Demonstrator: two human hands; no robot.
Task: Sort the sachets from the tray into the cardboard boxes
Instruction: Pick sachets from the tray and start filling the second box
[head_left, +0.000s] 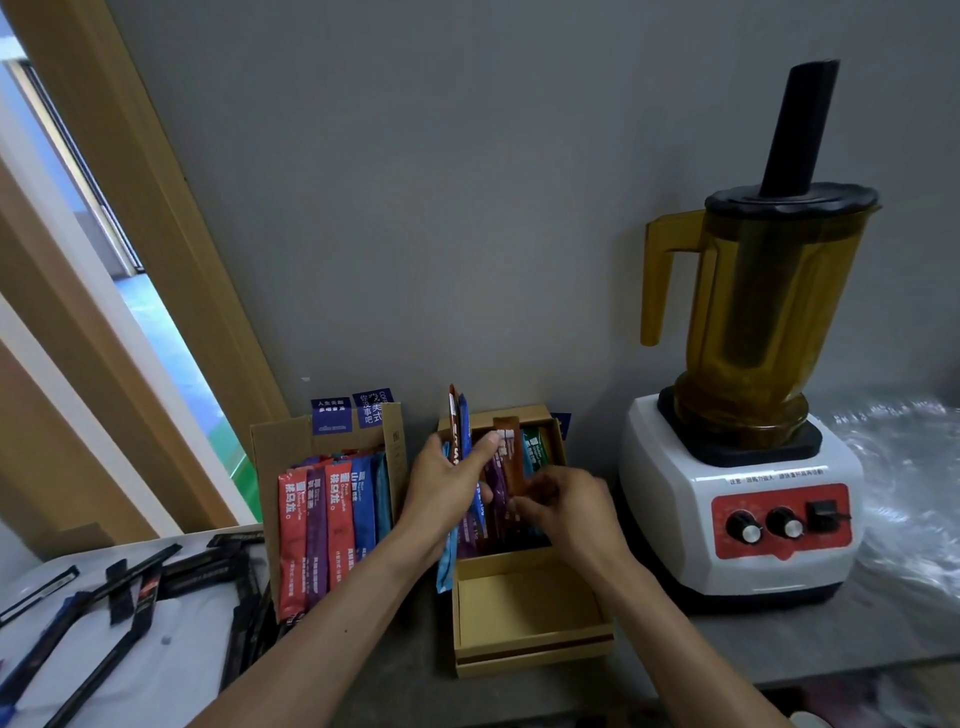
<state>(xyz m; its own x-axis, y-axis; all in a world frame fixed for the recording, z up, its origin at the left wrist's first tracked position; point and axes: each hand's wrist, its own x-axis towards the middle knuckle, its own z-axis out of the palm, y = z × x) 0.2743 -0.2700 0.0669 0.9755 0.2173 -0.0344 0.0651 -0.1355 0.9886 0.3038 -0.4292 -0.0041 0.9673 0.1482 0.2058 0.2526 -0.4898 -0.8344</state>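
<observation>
Two cardboard boxes stand against the wall. The left box (270, 452) holds a row of upright red, purple and blue sachets (332, 525). In the right box (530, 613) the back section is packed with sachets, while the front section holds none. My left hand (447, 483) grips a small bundle of red and blue sachets (458, 431) over the right box's left edge. My right hand (566, 504) pinches a brown sachet (511, 457) standing in the back section. The white tray (130, 660) at the lower left carries several thin black sachets (140, 592).
A white blender (737, 499) with an amber jug and black tamper stands right of the boxes on the grey counter (857, 629). Crinkled clear plastic (904, 467) lies at the far right. A grey wall is behind; a wooden window frame (104, 291) runs along the left.
</observation>
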